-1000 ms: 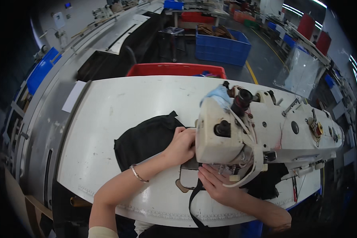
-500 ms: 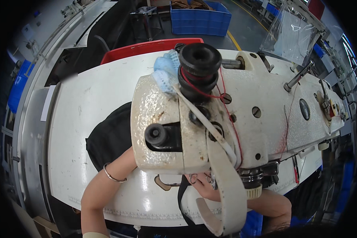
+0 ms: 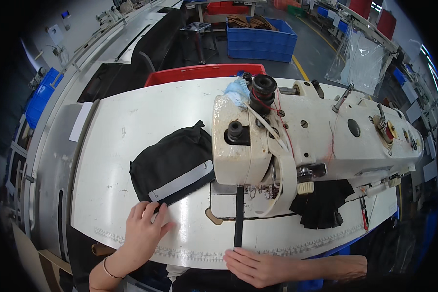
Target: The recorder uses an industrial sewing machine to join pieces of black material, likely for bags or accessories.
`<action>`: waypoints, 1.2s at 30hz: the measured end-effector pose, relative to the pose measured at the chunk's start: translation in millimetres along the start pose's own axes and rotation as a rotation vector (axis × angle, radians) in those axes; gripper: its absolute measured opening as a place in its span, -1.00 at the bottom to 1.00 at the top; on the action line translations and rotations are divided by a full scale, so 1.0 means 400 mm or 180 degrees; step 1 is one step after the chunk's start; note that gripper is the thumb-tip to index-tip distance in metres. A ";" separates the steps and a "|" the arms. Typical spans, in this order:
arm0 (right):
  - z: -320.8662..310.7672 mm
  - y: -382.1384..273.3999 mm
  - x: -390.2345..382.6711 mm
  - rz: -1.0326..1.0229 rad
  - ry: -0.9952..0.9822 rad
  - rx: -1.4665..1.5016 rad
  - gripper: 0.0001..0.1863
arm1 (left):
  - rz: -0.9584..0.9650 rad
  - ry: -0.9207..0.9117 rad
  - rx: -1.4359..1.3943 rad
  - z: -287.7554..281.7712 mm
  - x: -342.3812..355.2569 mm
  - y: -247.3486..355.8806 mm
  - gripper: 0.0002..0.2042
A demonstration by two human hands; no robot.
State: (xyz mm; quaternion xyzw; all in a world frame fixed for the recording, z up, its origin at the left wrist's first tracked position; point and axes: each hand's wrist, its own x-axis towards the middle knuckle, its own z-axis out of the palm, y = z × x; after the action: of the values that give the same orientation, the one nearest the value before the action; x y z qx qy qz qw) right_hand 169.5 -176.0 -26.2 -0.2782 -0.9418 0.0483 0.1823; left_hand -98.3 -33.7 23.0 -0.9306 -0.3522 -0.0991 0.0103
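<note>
A black fabric piece (image 3: 173, 155) with a pale strip (image 3: 182, 180) along its near edge lies on the white table, left of the sewing machine (image 3: 263, 134). At its near corner my left hand (image 3: 143, 231) has curled fingers on the edge, with the thumb held apart. A narrow black strap (image 3: 239, 214) runs from under the machine's needle area toward me. Over its near end, at the table's front edge, my right hand (image 3: 258, 266) lies with fingers together, holding the strap. The needle itself is hidden behind the machine head.
Right of the needle area lies a bunched black fabric (image 3: 323, 204). Red-handled tool (image 3: 364, 214) rests near the table's right side. A red bin (image 3: 204, 73) stands behind the table, with a blue crate (image 3: 263, 44) farther back. A metal rail (image 3: 65, 180) borders the left side.
Both hands have come out from behind the machine head, the left toward the near left, the right toward the front edge. The strap now lies straighter. The view has shifted, showing more table.
</note>
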 end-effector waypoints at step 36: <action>0.097 0.239 0.260 0.1858 0.1536 0.0027 -0.76 | 0.0215 0.0514 -0.1305 -0.224 0.092 0.104 -0.72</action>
State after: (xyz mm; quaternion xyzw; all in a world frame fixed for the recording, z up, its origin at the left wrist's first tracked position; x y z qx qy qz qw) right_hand 122.6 -39.1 -47.8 -0.5375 -0.7527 0.0352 0.3787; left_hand -59.9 -48.8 119.9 -0.9135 -0.2914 -0.2425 -0.1476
